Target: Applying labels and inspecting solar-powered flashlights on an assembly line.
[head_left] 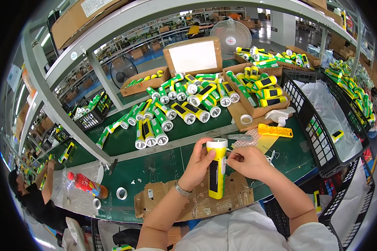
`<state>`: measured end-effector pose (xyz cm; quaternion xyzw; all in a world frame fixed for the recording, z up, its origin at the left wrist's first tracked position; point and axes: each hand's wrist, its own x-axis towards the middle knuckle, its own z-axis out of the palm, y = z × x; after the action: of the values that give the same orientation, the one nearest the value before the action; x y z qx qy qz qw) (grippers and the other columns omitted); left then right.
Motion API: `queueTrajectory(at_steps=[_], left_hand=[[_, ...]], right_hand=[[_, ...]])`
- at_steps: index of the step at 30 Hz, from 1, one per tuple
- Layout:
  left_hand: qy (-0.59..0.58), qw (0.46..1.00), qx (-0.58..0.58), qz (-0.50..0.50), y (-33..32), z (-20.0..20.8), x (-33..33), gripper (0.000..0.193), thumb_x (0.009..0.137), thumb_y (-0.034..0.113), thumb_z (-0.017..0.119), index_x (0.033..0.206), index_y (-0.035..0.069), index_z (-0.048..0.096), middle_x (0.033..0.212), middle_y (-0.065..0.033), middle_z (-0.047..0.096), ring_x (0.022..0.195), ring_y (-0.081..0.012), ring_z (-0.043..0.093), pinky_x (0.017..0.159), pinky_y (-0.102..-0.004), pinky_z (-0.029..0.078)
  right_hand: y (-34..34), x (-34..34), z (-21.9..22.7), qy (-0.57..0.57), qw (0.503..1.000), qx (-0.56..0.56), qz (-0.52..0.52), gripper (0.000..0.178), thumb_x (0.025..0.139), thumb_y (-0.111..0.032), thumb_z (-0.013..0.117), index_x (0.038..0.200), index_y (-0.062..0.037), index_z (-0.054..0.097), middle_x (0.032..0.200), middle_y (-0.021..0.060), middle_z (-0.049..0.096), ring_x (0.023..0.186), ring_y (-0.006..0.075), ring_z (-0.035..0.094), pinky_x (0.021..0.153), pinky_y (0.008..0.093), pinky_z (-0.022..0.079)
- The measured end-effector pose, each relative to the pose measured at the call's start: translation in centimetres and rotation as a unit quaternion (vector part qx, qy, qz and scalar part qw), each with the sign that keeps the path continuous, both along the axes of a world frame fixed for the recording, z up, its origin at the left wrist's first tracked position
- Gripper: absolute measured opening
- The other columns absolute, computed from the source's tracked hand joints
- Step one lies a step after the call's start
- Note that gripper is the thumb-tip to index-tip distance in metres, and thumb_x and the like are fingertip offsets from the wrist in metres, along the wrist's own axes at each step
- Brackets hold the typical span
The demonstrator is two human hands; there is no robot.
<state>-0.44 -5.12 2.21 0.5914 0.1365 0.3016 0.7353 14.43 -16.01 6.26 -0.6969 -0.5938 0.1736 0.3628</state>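
A yellow and green flashlight (217, 184) with a white head and a dark panel stands upright before me, head up. My left hand (198, 164) is wrapped around its upper part, thumb across the front below the white head. Close beside the flashlight's right side is my right hand (252, 160), thumb and fingertips pinched together. Whatever may be between those fingertips is too small to make out. Beneath the flashlight lies a worn, flattened cardboard sheet (167, 201) on the green bench.
Several flashlights (189, 113) lie beyond my hands, beside a cardboard box (262, 110) of more. Tape rolls (121, 193) and a red-labelled bottle (87, 185) are at left. A yellow plastic piece (275, 131) lies at right, near a black crate (297, 104). A person (33, 196) works far left.
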Motion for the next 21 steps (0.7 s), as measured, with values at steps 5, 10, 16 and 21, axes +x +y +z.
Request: queueTrajectory(at_steps=[5, 10, 16, 21], left_hand=[[-0.103, 0.982, -0.159, 0.018, -0.1, -0.3, -0.5, 0.050, 0.089, 0.010, 0.051, 0.131, 0.012, 0.024, 0.113, -0.0113, 0.049, 0.109, -0.0202, 0.047, 0.092, -0.0369, 0.039], [0.095, 0.967, 0.203, 0.119, -0.8, -3.1, 0.8, 0.080, 0.075, 0.011, 0.065, 0.134, 0.002, 0.013, 0.119, -0.0176, 0.044, 0.113, -0.0278, 0.045, 0.092, -0.0371, 0.038], [0.196, 0.939, 0.231, 0.162, -1.1, -2.4, 1.6, 0.075, 0.074, 0.010, 0.065, 0.131, 0.000, 0.018, 0.117, -0.0189, 0.046, 0.105, -0.0274, 0.051, 0.085, -0.0348, 0.043], [0.146, 0.937, 0.235, 0.214, 2.7, -4.8, 0.2, 0.066, 0.074, 0.009, 0.066, 0.126, 0.001, 0.027, 0.111, -0.0145, 0.049, 0.098, -0.0244, 0.053, 0.083, -0.0340, 0.044]], right_hand=[[0.8, -0.2, -1.1, 0.063, 0.997, 0.025, -0.043, 0.016, 0.072, -0.019, 0.062, 0.072, -0.0037, 0.062, 0.064, 0.0085, 0.062, 0.058, 0.0236, 0.060, 0.055, 0.0336, 0.047], [2.1, -0.9, -2.2, 0.082, 0.994, 0.057, -0.043, 0.016, 0.073, -0.019, 0.062, 0.070, -0.0028, 0.061, 0.061, 0.0088, 0.060, 0.056, 0.0236, 0.059, 0.053, 0.0332, 0.046], [2.6, -0.8, -2.4, 0.041, 0.995, 0.074, -0.050, 0.015, 0.073, -0.015, 0.063, 0.070, -0.0009, 0.060, 0.060, 0.0084, 0.059, 0.053, 0.0190, 0.056, 0.051, 0.0304, 0.044], [1.2, -1.4, -2.6, 0.093, 0.991, 0.089, -0.045, 0.017, 0.074, -0.017, 0.062, 0.070, -0.0010, 0.059, 0.059, 0.0115, 0.058, 0.052, 0.0244, 0.057, 0.049, 0.0323, 0.044]])
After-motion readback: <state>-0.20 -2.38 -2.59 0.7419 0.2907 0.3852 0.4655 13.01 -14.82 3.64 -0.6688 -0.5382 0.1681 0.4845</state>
